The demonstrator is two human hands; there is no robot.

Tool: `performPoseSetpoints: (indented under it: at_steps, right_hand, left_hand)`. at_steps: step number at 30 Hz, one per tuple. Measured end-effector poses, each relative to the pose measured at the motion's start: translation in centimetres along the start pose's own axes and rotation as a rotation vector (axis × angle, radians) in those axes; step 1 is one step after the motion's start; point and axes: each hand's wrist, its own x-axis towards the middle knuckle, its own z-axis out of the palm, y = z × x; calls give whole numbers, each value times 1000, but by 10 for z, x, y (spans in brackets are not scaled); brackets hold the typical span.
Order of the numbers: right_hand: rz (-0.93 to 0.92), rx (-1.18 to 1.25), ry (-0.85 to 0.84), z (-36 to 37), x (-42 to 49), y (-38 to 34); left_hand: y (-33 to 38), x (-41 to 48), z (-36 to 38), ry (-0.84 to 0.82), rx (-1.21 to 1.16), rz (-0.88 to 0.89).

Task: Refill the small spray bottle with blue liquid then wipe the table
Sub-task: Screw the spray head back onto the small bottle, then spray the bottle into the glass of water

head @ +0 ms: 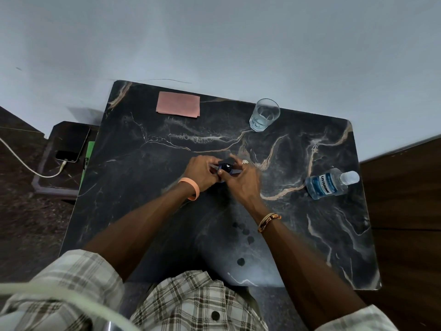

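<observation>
A small dark blue spray bottle (pixel 226 167) stands at the middle of the black marble table (pixel 148 177), seen from above. My left hand (pixel 202 172) grips its left side and my right hand (pixel 241 180) holds its right side, thumb against the top. Most of the bottle is hidden by my fingers. A clear bottle of blue liquid (pixel 330 183) with a capped top lies on its side near the right edge. A folded pink cloth (pixel 178 104) lies flat at the far left of the table.
A drinking glass (pixel 264 115) with a little water stands at the far edge. A few dark spots (pixel 243 231) mark the table near me. A phone (pixel 71 142) on a charging cable rests on a low stand to the left. A wall runs behind the table.
</observation>
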Motion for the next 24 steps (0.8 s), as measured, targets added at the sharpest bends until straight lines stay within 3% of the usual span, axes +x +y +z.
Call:
performPoseSetpoints:
  at_steps: [24]
  right_hand:
    - [43,39,-41,-2,2,2]
  left_hand:
    - [-8,-4,6,-23,-124,4]
